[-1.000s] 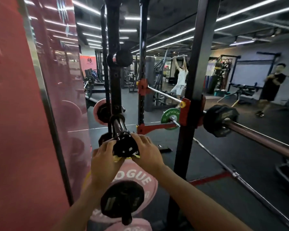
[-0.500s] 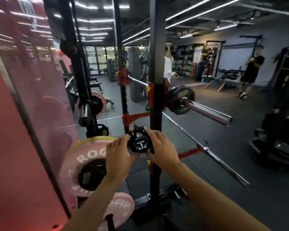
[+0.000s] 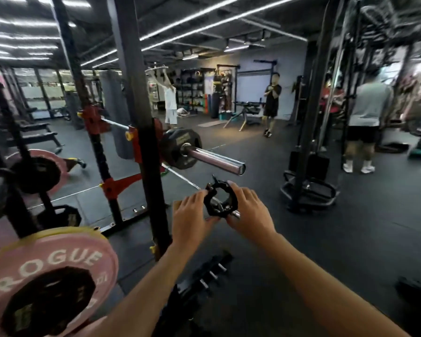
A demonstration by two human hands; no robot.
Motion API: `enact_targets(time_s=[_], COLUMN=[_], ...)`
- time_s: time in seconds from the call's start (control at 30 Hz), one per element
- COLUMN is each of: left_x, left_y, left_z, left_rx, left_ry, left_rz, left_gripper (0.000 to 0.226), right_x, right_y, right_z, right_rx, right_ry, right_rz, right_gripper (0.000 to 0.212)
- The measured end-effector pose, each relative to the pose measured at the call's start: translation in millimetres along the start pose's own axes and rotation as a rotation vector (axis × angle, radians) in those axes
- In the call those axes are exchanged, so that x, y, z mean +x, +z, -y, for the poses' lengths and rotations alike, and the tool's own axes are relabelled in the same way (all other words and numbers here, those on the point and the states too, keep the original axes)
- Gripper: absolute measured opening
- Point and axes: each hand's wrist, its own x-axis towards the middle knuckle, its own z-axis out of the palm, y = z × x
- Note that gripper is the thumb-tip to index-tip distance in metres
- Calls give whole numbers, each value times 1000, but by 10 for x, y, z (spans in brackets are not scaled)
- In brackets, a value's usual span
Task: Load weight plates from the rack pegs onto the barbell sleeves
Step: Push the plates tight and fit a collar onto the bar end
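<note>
A black barbell collar clamp (image 3: 221, 200) hangs in the air between both my hands, below and in front of the barbell sleeve (image 3: 216, 160). My left hand (image 3: 192, 215) grips its left side and my right hand (image 3: 249, 212) grips its right side. The sleeve juts out to the right of the black rack upright (image 3: 141, 132), with one black weight plate (image 3: 180, 148) pushed up against the rack. A pink bumper plate (image 3: 58, 259) with a yellow rim sits on a rack peg at the lower left. Another pink plate (image 3: 56, 166) hangs farther back on the left.
Red safety arms (image 3: 122, 183) and J-hooks are on the rack. A cable machine base (image 3: 309, 190) stands to the right. Three people stand in the gym behind: one in white (image 3: 170, 103), one in black (image 3: 271, 103), one in grey (image 3: 365, 122). Black rubber flooring lies all around.
Both hands pulled the collar off the left-hand peg and carried it to the right, toward the barbell sleeve. My view swung right with it.
</note>
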Motion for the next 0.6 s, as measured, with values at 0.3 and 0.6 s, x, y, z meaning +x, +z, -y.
enact_targets(time_s=[0.3, 0.6], left_x=[783, 994], left_y=[749, 1218], left_z=[-152, -127], left_rx=[-74, 17], left_ry=[67, 20], left_rz=[-11, -69], left_gripper=[62, 64], right_x=[579, 1005], right_y=[-88, 258], right_z=[-610, -1166], right_rx=[-116, -52], right_ry=[105, 45], right_rz=[-49, 10], right_gripper=[87, 88])
